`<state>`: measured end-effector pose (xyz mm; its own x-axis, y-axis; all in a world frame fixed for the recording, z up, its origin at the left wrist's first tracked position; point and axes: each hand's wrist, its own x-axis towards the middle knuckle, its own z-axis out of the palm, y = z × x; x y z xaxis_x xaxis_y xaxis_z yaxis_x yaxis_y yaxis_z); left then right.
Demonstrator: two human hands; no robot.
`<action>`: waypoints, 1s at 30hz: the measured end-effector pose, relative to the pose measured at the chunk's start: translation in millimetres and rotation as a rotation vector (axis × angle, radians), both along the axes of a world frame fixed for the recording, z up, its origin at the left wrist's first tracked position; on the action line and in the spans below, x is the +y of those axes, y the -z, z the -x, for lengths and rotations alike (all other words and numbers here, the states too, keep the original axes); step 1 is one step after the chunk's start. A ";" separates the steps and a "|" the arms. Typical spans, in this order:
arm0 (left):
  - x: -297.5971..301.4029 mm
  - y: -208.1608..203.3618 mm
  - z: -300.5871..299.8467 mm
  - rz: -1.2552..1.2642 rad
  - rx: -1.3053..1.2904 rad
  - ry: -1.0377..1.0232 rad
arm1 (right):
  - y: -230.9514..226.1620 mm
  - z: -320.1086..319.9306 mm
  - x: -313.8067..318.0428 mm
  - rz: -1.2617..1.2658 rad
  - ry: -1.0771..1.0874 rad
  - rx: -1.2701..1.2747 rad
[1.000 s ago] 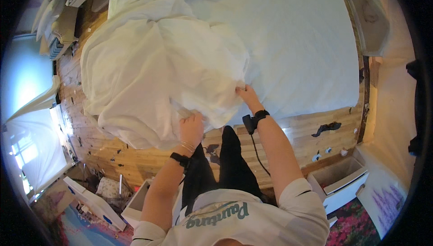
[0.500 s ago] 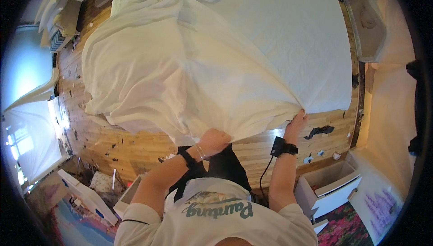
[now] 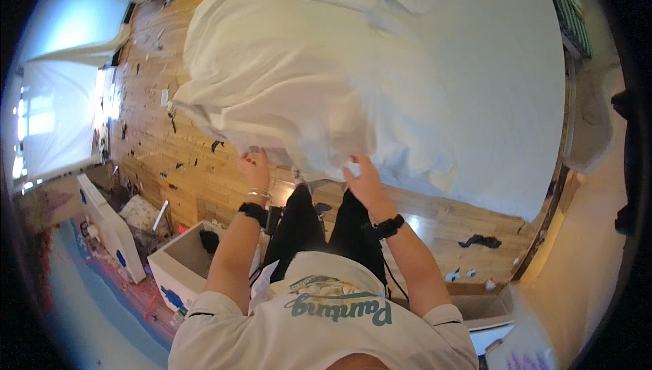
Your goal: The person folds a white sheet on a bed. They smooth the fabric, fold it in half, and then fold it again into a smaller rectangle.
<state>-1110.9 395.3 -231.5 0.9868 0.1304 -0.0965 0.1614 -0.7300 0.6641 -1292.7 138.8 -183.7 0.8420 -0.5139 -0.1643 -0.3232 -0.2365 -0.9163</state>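
Observation:
A large, rumpled white sheet (image 3: 272, 71) hangs over the near end of the bed, its folds bunched toward the left. My left hand (image 3: 255, 170) is closed on the sheet's near edge, beside a small tag. Farther right along that edge, my right hand (image 3: 365, 181) pinches the fabric between thumb and fingers, partly covered by the cloth. To the right of the folds, a smooth pale bed surface (image 3: 502, 98) shows. Both wrists wear black bands, and the left also has bracelets.
Wooden flooring (image 3: 153, 159) strewn with dark scraps runs along the left and below the bed. An open white drawer (image 3: 180, 261) and a loose white panel (image 3: 112, 227) lie at lower left. Another drawer (image 3: 479, 309) sits at lower right. A black cloth (image 3: 480, 241) lies near the bed's right end.
My right hand has left the sheet's right corner and come inward along its edge. My left hand has shifted left and up. The view has turned, so the bed appears farther right.

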 end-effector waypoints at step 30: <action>185.2 -147.8 -158.2 0.531 0.142 0.050 | -88.5 -227.7 229.0 0.518 -0.493 -0.350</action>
<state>-952.7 580.5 -83.7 0.9630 -0.0187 -0.2689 0.2502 -0.3096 0.9174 -1065.0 367.8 -95.1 0.9508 -0.0078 0.3097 0.2157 -0.7008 -0.6799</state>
